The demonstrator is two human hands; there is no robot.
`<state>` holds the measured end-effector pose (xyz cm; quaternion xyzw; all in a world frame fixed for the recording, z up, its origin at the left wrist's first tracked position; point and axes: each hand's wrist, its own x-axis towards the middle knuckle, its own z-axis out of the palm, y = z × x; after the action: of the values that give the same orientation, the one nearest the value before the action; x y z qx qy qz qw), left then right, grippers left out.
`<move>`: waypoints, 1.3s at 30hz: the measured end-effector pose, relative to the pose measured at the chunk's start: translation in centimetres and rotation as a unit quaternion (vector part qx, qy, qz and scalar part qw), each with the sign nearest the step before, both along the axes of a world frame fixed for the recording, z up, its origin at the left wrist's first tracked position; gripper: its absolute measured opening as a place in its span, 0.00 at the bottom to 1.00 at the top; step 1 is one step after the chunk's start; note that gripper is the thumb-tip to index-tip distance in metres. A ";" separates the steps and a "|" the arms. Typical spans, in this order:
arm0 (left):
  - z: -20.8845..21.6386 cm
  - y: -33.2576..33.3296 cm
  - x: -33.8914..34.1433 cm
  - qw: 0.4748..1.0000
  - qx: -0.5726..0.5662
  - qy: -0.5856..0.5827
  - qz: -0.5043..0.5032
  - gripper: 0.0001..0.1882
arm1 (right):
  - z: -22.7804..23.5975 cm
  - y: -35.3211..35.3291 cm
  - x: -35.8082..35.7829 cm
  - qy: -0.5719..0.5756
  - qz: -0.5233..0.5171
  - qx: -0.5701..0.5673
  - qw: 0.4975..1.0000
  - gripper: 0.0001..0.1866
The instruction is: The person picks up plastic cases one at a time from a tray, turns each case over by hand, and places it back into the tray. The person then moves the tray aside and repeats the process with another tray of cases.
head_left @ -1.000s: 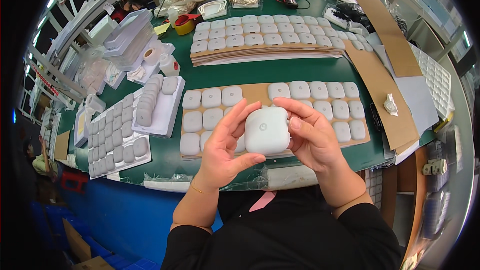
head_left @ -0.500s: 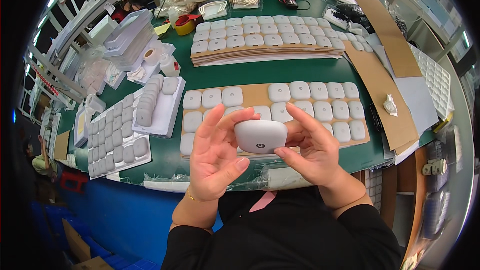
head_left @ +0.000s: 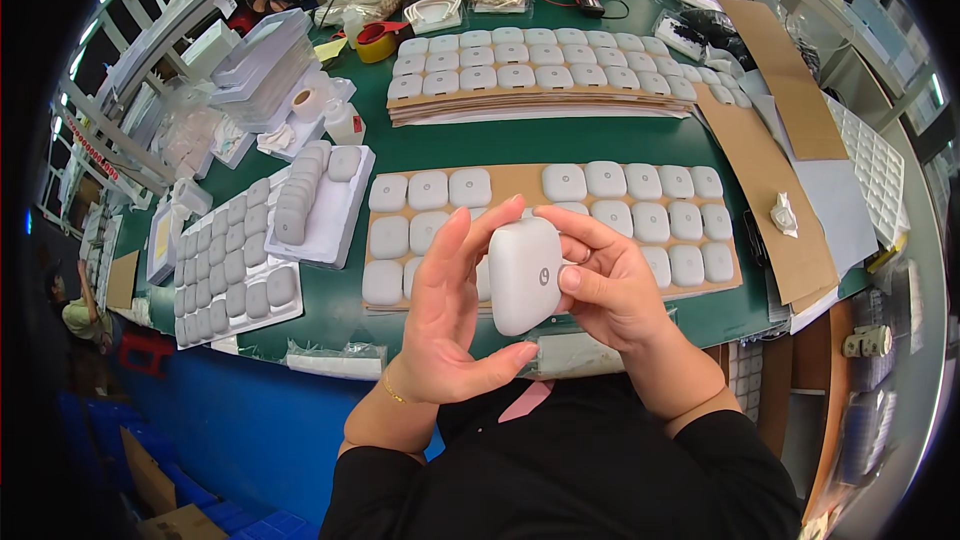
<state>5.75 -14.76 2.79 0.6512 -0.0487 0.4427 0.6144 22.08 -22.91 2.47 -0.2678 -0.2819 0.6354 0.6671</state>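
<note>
A white rounded case, tilted, is held up between the hands, in front of similar cases on a cardboard sheet. The right hand grasps its right side; the left hand curves loosely alongside, fingertip contact unclear.

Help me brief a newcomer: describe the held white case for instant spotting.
Find the green table, then the left hand and right hand above its near edge. Between them is a rounded white case, tilted. Unlike the cases in rows on cardboard beyond, it is held up.
</note>
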 end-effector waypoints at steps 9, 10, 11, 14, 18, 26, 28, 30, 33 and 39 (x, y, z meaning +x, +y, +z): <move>-0.6 0.6 0.3 0.993 0.086 0.034 0.075 0.55 | -0.7 0.5 0.1 0.057 0.031 0.001 0.998 0.26; -0.6 0.6 0.1 0.993 0.081 0.037 0.078 0.55 | -0.6 0.5 0.1 0.058 0.032 0.001 0.998 0.26; -0.6 0.6 0.0 0.993 0.075 0.040 0.081 0.55 | -0.3 0.5 0.1 0.042 0.022 0.000 0.999 0.26; -0.6 0.4 0.0 0.994 0.066 0.043 0.075 0.53 | -0.3 0.5 0.1 0.034 0.023 0.002 0.999 0.26; -0.6 0.8 0.1 0.989 0.121 0.039 0.069 0.50 | -0.6 0.5 0.0 0.049 0.035 0.007 0.998 0.26; -0.8 0.6 -0.2 0.971 0.180 0.067 0.145 0.43 | -0.6 0.5 -0.2 0.063 0.046 0.007 0.997 0.25; -1.0 0.6 0.1 0.963 0.201 0.065 0.169 0.42 | -0.6 0.5 -0.2 0.067 0.045 0.006 0.997 0.25; -1.1 0.6 0.1 0.953 0.224 0.065 0.194 0.41 | -0.5 0.4 -0.2 0.072 0.048 0.008 0.996 0.25; -1.4 1.0 0.4 0.936 0.269 0.042 0.222 0.39 | -0.3 0.4 -0.3 0.071 0.028 0.007 0.997 0.25; -1.5 1.8 0.3 0.937 0.262 0.007 0.232 0.41 | 0.6 0.0 -0.3 -0.027 -0.039 0.017 0.999 0.23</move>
<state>6.06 -12.92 1.27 0.7854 -0.0064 0.5402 0.3021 21.82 -22.89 3.02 -0.2838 -0.3001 0.5966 0.6881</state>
